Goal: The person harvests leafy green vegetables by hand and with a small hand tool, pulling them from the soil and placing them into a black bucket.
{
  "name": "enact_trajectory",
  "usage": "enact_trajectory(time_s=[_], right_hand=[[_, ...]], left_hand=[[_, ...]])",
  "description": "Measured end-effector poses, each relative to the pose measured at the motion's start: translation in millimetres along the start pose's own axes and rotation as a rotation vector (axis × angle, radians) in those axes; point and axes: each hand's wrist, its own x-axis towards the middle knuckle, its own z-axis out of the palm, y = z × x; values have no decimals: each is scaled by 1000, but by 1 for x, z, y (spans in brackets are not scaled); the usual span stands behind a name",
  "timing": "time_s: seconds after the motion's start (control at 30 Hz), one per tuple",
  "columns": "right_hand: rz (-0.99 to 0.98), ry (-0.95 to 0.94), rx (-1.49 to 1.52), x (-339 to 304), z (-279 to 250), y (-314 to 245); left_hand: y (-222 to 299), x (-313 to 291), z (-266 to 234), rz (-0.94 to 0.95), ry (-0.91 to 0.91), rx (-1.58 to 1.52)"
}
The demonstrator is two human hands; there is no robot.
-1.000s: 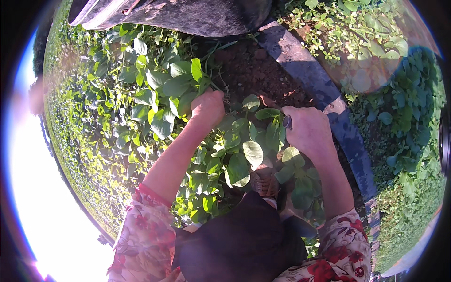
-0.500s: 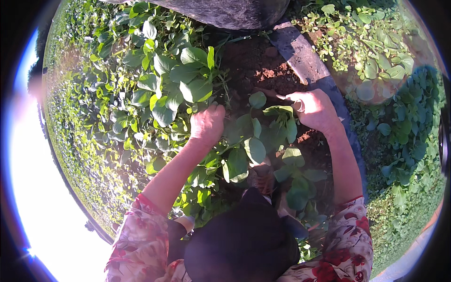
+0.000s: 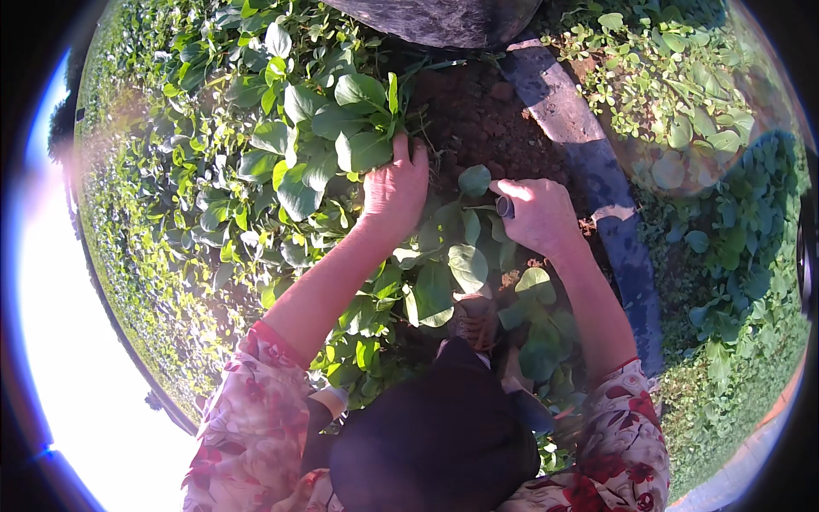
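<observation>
My left hand [image 3: 397, 192] reaches into the base of a broad-leaved green plant [image 3: 363, 149], its fingers stretched out and the tips partly among the leaves. Closed around a short tool handle [image 3: 505, 206] is my right hand [image 3: 542, 218]; the handle's round, dark end shows beside the thumb, and I cannot make out the rest of the tool. A round leaf [image 3: 474, 180] stands just left of the right hand's fingertips. Between my forearms grow more leafy greens [image 3: 467, 269], partly in shade.
Dark bare soil [image 3: 478, 119] lies ahead of my hands. A large grey rounded object [image 3: 444, 21] sits at the far edge. Along the right curves a grey strip [image 3: 589, 145], with dense plants [image 3: 734, 239] beyond. A shoe [image 3: 473, 324] stands among the leaves close to me.
My left hand has moved away from me and slightly right, its fingers straightening from a closed shape. My right hand has moved left and a little nearer, covering leaves that showed before.
</observation>
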Motion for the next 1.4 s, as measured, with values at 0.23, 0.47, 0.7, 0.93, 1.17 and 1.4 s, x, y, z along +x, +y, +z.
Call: enact_trajectory(time_s=[0.23, 0.47, 0.7, 0.93, 1.17, 1.4], right_hand=[[84, 134, 126, -8, 8, 13], [62, 182, 228, 37, 49, 27], [-80, 112, 100, 22, 39, 12], [117, 87, 126, -20, -22, 14], [-66, -23, -18, -33, -50, -13], [4, -54, -109, -26, -27, -24]], left_hand=[[-1, 15, 10, 35, -13, 32], [-6, 12, 32, -153, -165, 23], [-18, -11, 18, -153, -179, -146], [-21, -38, -7, -553, -490, -514], [-60, -15, 26, -346, -593, -917], [-30, 6, 3, -439, -939, -550]])
